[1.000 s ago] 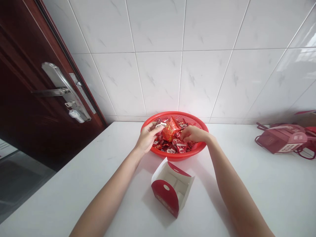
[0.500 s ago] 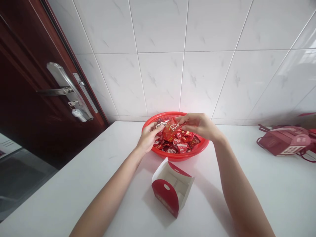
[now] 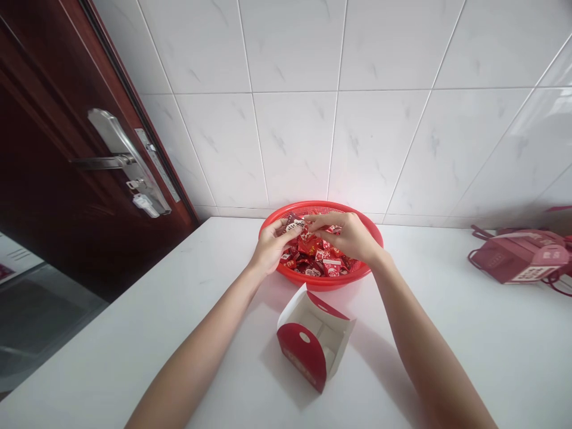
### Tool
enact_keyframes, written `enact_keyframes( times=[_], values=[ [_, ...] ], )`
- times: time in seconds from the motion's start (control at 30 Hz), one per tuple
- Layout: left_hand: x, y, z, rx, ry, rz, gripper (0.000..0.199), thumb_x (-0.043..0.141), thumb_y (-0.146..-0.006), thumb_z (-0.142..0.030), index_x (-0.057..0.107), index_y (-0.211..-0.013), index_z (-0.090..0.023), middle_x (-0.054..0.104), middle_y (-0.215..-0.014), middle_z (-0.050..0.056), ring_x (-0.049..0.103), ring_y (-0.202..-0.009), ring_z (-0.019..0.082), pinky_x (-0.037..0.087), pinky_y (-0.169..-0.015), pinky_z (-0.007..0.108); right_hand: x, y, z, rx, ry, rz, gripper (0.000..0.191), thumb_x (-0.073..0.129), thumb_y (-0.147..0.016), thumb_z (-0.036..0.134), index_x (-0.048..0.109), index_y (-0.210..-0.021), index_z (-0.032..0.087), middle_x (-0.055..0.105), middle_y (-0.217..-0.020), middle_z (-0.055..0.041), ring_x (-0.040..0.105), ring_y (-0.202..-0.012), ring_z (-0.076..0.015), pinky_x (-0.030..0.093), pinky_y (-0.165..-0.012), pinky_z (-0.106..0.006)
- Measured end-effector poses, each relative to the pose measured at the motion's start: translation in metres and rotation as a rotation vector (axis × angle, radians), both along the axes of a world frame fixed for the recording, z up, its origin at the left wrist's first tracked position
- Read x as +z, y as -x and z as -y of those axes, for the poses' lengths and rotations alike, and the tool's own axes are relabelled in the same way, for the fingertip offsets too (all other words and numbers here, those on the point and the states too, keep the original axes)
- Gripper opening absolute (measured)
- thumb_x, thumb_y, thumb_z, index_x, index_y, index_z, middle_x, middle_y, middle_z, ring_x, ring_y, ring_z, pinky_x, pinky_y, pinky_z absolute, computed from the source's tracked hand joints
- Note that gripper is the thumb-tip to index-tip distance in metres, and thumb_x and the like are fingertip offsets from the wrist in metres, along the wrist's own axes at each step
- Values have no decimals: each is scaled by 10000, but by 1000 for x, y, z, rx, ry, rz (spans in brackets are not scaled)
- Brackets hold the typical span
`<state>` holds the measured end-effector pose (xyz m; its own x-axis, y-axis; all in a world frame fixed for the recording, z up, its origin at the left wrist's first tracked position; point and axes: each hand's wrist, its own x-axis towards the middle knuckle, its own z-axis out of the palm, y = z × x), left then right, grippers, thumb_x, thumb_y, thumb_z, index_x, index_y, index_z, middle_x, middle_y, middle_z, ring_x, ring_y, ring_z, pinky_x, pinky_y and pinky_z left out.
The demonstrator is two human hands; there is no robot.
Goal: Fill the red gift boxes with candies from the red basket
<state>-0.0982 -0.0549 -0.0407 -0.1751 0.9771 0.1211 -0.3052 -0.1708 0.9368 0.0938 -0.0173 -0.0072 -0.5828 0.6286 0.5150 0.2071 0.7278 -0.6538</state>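
Observation:
A red plastic basket [image 3: 328,282] holds many small wrapped candies [image 3: 331,267], mostly red. Over its left side, my left hand [image 3: 269,245] is closed on a dark red packet [image 3: 295,224] with white lettering, pinched between thumb and fingers. My right hand [image 3: 346,234] is above the candies, its fingertips close to that packet; whether they grip anything is too small to tell. In front of the basket stands an open red and white box [image 3: 308,351] with raised flaps and a divider inside.
The white table [image 3: 187,286] meets a tiled wall [image 3: 295,143] at the back. Closed dark pink boxes [image 3: 513,256] with cords lie at the right. A brown door [image 3: 49,137] with a metal handle and keys is at the left.
My right hand has moved left toward my left hand. The shiny red candy that was between my hands is no longer held up there. My left hand still has the dark packet.

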Motion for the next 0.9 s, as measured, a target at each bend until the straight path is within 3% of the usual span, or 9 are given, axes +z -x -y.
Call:
enact_keyframes(
  times=[0.17,0.3,0.47,0.67,0.9],
  values=[
    [-1,-2,0,48,-12,1,376,958,-526,-282,754,-820,-170,729,-820,28,671,-741,187,548,-675,305,4,-4,-1,-20,-23,-2,257,666,-871,212,778,-1099,253,723,-1328,-57,631,-1304,-282,511,-1067,-435],
    [-2,-3,0,68,-17,3,329,933,-551,-255,745,-809,-177,722,-805,26,669,-742,194,545,-682,314,5,-10,-5,-155,-3,-54,403,711,-888,408,694,-1249,229,654,-1417,-109,589,-1339,-306,485,-1093,-473],
    [-1,-4,2,65,-62,-21,332,928,-551,-264,747,-817,-178,720,-783,8,646,-713,168,522,-650,282,-3,-9,-9,-196,297,-21,767,736,-842,590,498,-1465,212,608,-1441,-182,622,-1273,-328,556,-985,-493],
    [-1,-3,3,18,-95,-29,357,934,-556,-283,746,-841,-177,735,-810,5,657,-736,167,535,-695,286,-8,-1,-14,-58,377,-185,569,906,-664,500,716,-1099,185,740,-1177,-114,682,-1136,-311,551,-1007,-508],
    [1,-4,4,-32,-100,0,376,953,-561,-312,753,-850,-177,740,-838,9,657,-763,164,538,-742,292,-8,-3,-16,4,395,-285,547,916,-632,506,729,-1032,184,760,-1040,-92,711,-996,-278,583,-940,-508]
  ],
)
